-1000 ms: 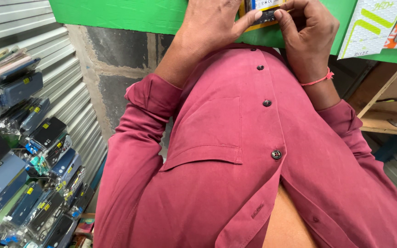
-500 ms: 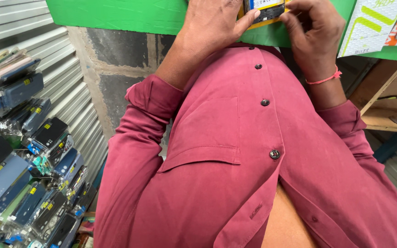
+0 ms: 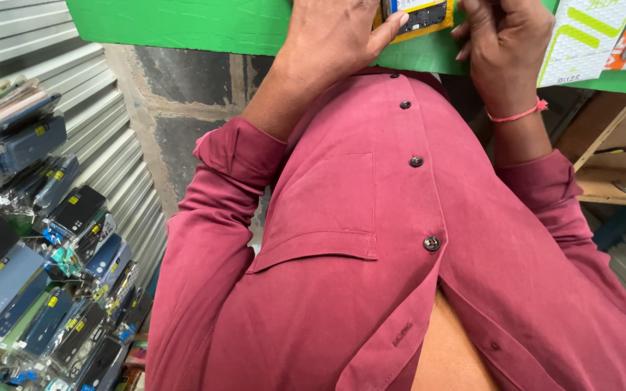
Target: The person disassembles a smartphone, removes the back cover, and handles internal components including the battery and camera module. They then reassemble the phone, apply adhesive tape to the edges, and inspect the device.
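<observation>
My left hand [image 3: 331,36] and my right hand [image 3: 505,40] both grasp the small yellow-edged packet with dark front [image 3: 418,14] on the green painted surface [image 3: 182,25]; since a moment ago it sits higher, nearly out of view
</observation>
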